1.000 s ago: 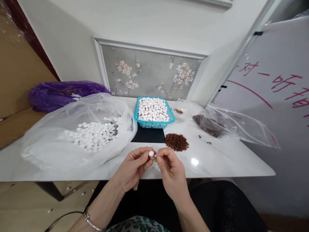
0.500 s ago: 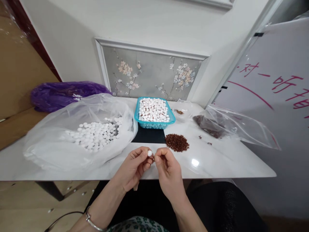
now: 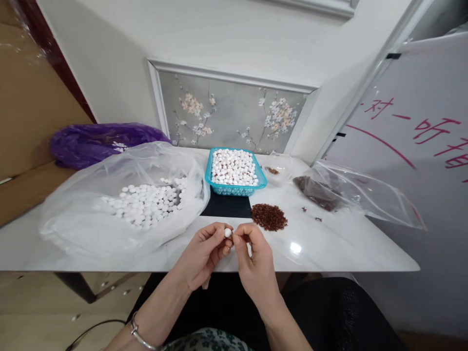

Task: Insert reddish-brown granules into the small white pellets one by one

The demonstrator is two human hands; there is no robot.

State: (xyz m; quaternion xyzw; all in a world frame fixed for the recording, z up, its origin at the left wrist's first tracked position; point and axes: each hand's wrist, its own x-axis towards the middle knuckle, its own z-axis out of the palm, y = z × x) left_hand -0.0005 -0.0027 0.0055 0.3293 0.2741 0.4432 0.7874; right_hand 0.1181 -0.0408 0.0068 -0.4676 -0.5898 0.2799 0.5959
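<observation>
Between its thumb and fingers my left hand [image 3: 205, 251] pinches a small white ball [image 3: 227, 232]. My right hand [image 3: 255, 251] is closed in a pinch right beside the ball, its fingertips at the ball's right side; what they hold is too small to make out. Just beyond my right hand lies a pile of small reddish-brown pieces [image 3: 269, 217]. A blue basket [image 3: 236, 190] full of white balls with brown bits among them stands at the back. To the left, an open clear plastic bag [image 3: 84, 214] holds many loose white balls.
A purple bag [image 3: 106, 139] lies at the back left. On the right are a clear zip bag [image 3: 365, 192] with brown pieces and a small clear bag [image 3: 283, 165]. A dark flat mat [image 3: 226, 206] sits before the basket. The white table's [image 3: 347, 248] front edge runs beneath my wrists.
The white ball has turned or shifted slightly in my left hand, and my right fingertips have come closer to its side. The whole view has moved a little.
</observation>
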